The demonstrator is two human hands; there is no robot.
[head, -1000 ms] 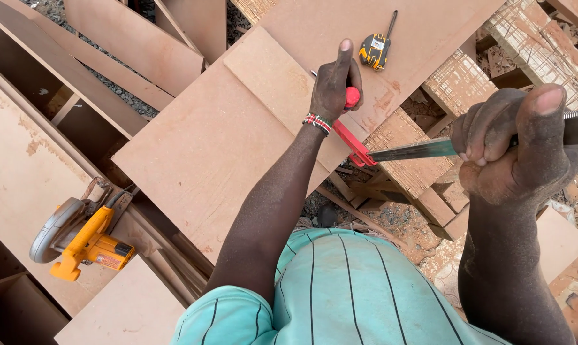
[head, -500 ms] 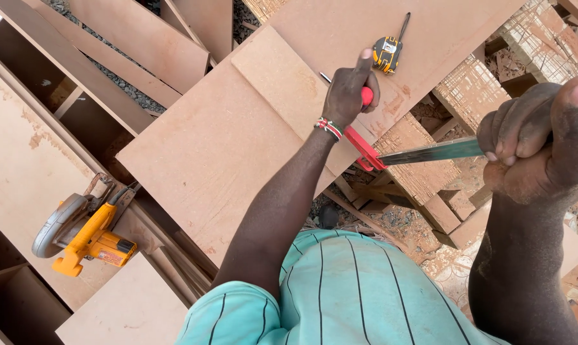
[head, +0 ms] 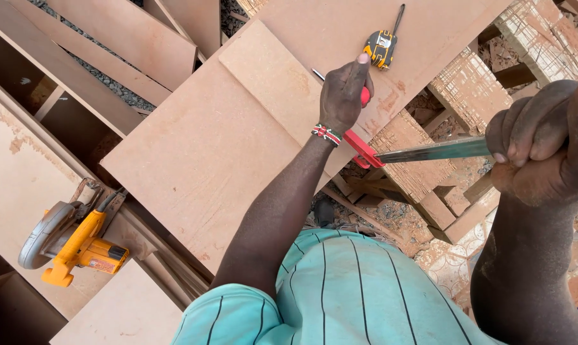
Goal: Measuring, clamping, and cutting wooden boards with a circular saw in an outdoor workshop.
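Note:
My left hand is closed on the red handle of a try square, at the edge of a large brown board. A thin pencil-like tip pokes out past its fingers. The square's steel blade runs right into my right hand, which is clenched around it off the board's edge. A beaded band is on my left wrist. A yellow and black tape measure lies on the board just beyond my left hand.
A yellow circular saw rests on boards at the lower left. More brown panels and open cabinet frames lie to the left. Stacked wooden blocks and offcuts sit under the board's edge on a sawdust-covered floor.
The view has shifted a little. My left hand stays on the red handle, slightly further along the board edge. My right hand has drawn rightward, with more blade showing.

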